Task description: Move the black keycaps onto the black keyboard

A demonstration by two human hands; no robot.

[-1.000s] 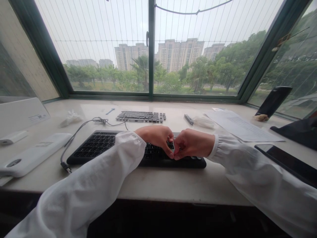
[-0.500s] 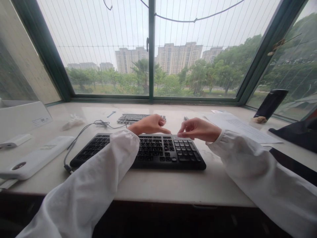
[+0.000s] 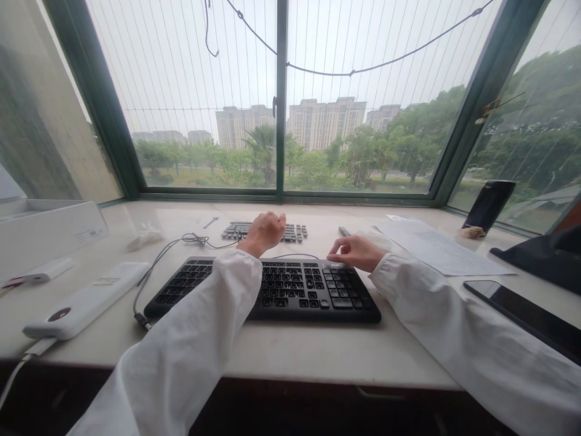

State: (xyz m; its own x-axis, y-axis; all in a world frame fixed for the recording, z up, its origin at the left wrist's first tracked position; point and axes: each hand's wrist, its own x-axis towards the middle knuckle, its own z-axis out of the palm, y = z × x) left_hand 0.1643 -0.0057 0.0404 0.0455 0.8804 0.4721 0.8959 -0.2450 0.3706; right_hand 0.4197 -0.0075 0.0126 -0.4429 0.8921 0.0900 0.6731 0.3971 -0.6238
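A black full-size keyboard (image 3: pixel 295 312) lies near the desk's front edge; many of its key sockets look bare, while the number pad carries caps. Behind it, loose keycaps (image 3: pixel 236 229) are laid out in rows. My left hand (image 3: pixel 265 231) is curled over those rows, its fingertips hidden behind the knuckles. At the keyboard's upper right edge, my right hand (image 3: pixel 354 251) has thumb and forefinger brought together; anything small between them is too hidden to name. My left sleeve covers part of the keyboard.
Left stand a white power bank (image 3: pixel 91 300), a white box (image 3: pixel 49 233) and a small plastic bag (image 3: pixel 144 237). A coiled cable (image 3: pixel 195 239) runs beside the keyboard. Right lie papers (image 3: pixel 440 248), a phone (image 3: pixel 521 309) and a pen (image 3: pixel 344 231). Another dark phone (image 3: pixel 489 207) leans upright.
My left hand has moved back, away from my right hand, onto the loose keycaps. My right hand stays by the keyboard's top edge. The view has tilted slightly upward.
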